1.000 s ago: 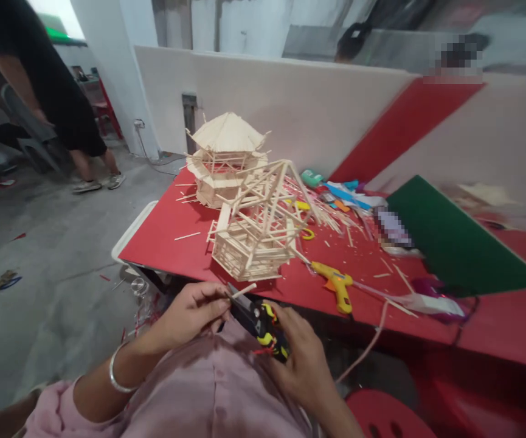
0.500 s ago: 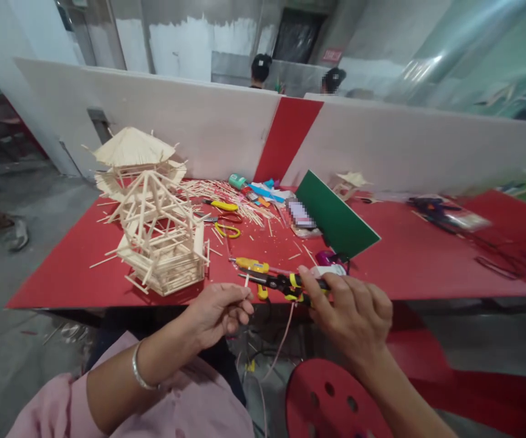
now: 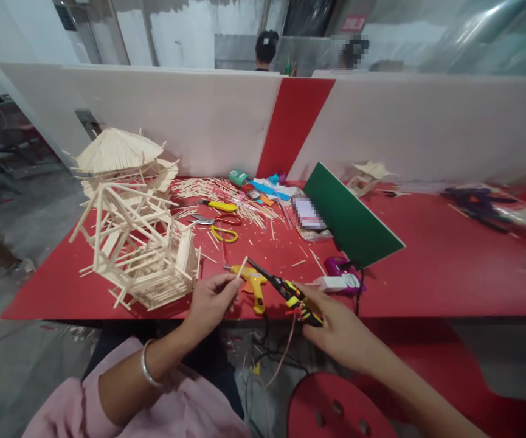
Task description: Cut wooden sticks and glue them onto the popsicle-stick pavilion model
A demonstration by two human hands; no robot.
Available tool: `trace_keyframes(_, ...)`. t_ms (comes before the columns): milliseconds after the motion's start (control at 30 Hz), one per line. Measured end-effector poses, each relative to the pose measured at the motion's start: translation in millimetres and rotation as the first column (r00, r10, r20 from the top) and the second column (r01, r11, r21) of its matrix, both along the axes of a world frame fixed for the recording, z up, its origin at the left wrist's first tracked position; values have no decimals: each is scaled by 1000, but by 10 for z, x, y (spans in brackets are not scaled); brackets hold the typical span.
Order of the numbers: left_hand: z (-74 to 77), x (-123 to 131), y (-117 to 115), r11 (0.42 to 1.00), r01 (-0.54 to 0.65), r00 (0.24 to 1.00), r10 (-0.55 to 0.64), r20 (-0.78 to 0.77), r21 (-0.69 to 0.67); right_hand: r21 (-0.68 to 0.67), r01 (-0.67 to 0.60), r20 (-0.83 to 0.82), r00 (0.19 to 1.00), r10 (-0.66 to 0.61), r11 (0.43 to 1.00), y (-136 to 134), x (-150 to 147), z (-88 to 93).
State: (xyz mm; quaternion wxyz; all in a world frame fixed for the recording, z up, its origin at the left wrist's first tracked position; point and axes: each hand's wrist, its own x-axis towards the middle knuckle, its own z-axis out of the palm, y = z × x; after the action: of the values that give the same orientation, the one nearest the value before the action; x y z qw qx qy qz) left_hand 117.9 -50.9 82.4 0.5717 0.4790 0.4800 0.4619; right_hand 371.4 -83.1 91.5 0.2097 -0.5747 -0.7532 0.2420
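Observation:
Between the thumb and fingers of my left hand point(image 3: 212, 301) is a short thin wooden stick point(image 3: 242, 266), tilted upward. My right hand point(image 3: 333, 319) grips long-nose pliers point(image 3: 284, 288) by their black and yellow handles. The tip of the pliers lies right by the stick's upper end; whether they touch I cannot tell. Behind both hands a yellow glue gun point(image 3: 256, 281) lies on the red table point(image 3: 263, 246). To the left of my left hand stands a stick-built pavilion frame point(image 3: 139, 255).
A roofed stick model point(image 3: 119, 149) stands behind the frame. Loose sticks point(image 3: 203, 188), yellow-handled cutters point(image 3: 222, 206), scissors point(image 3: 224, 233), a phone point(image 3: 308, 213) and a leaning green board point(image 3: 351, 216) occupy the table. A red stool point(image 3: 331, 407) is below. Beyond the partition point(image 3: 190, 121) are people.
The pliers have tilted, their tip now pointing up and left, and the stick has moved slightly left and up. The head view has shifted, showing more of the glue gun.

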Motion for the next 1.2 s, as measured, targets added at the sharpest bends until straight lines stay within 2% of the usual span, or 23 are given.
trace_keyframes(167, -48, 4, 86, 999, 19, 998, -16, -56, 39, -15, -29, -92, 995, 27, 999, 66, -48, 66)
trace_keyframes(400, -106, 62, 173, 983, 73, 989, -49, -143, 170, -19, -25, -10, 1000, 25, 1000, 116, -47, 217)
trace_keyframes(567, -93, 103, 203, 991, 114, 993, -112, -31, 72, -14, 16, 20, 1000, -16, 1000, 104, -55, 223)
trace_keyframes(667, -114, 109, 208, 994, 97, 995, -97, 7, 51, -131, 9, -79, 997, -20, 991, 95, -115, 254)
trace_keyframes(767, -152, 101, 205, 997, 59, 997, -61, 43, 48, -336, -49, -271, 962, -47, 941, 89, -187, 294)
trace_keyframes(867, -177, 93, 206, 998, 56, 995, -57, 88, 8, -541, -96, -426, 888, -174, 836, 49, -221, 263)
trace_keyframes(967, -160, 82, 214, 999, 45, 991, -47, 126, 21, -710, -132, -479, 811, -337, 691, -31, -215, 184)
trace_keyframes(1033, -143, 73, 207, 999, 38, 988, -39, 150, 12, -737, -133, -476, 799, -368, 663, -46, -197, 154)
trace_keyframes(1067, -142, 71, 194, 999, 47, 986, -45, 162, -9, -723, -119, -459, 819, -344, 680, -22, -183, 153)
trace_keyframes(1133, -168, 72, 142, 992, 100, 978, -83, 193, -81, -626, -51, -361, 903, -231, 778, 112, -148, 171)
trace_keyframes(1200, -222, 80, 55, 970, 180, 962, -140, 234, -161, -424, 95, -101, 983, -152, 901, 356, -115, 188)
